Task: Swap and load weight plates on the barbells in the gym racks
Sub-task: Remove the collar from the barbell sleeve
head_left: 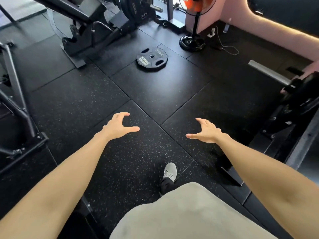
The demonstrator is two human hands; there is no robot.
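Nearest to us is a grey shirt (189, 214), and just past it one grey shoe (170, 171) planted on the black speckled floor (82, 104). Our two bare arms reach forward over the mats. The left hand (117, 126) is spread, thumb held wide from the bent fingers, holding nothing; the right hand (207, 131) mirrors it, thumb and fingers apart, also holding nothing. The two hands face each other with a gap between them, both in the air above the floor. Farther on, well apart from both hands, one plate (151, 58) lies flat on the floor by itself (its raised lettering reads 25KG, and we count three grip slots around the centre hole). To the right, a bare steel sleeve (269, 72) of a barbell juts toward us from a dark rack (293, 107); whether plates sit behind it we cannot tell. To the left stand black frame tubes (15, 94). Beyond the plate is a bench (79, 12) on its base, and behind that a stack of plates (131, 9) loaded on a second bar, count unclear. At the far right one fan (195, 23) stands on a round base beside a pink wall (231, 11), with a thin cable (226, 44) trailing on the floor.
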